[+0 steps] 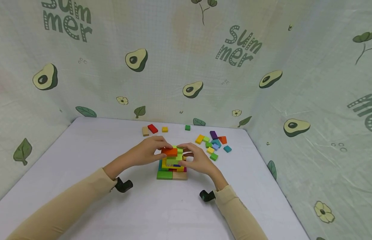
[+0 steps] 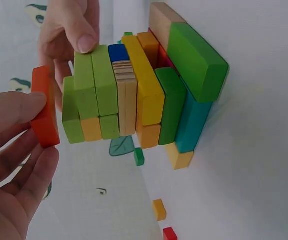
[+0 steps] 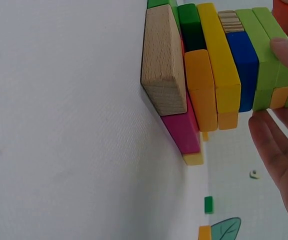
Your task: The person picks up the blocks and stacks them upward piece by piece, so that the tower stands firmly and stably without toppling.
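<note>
A tower of coloured wooden blocks (image 2: 146, 90) stands at the middle of the table. My left hand (image 1: 148, 151) pinches an orange-red block (image 2: 46, 125) between thumb and fingers, beside the tower's top layer. In the left wrist view a gap separates this block from the light green block (image 2: 71, 110) at the top. My right hand (image 1: 200, 160) grips the upper part from the other side, its thumb on a light green block (image 3: 284, 72) and its fingers around the far side. Blue and yellow blocks (image 3: 220, 65) lie below these, above a wider base with a natural wood block (image 3: 163, 60).
Loose blocks lie at the back right, among them a purple one (image 1: 213, 135) and a teal one (image 1: 227, 149). Behind the tower are a red block (image 1: 153, 128), a natural wood block (image 1: 145, 131), a yellow block (image 1: 165, 129) and a green block (image 1: 187, 127). A patterned curtain (image 1: 162, 83) surrounds the table.
</note>
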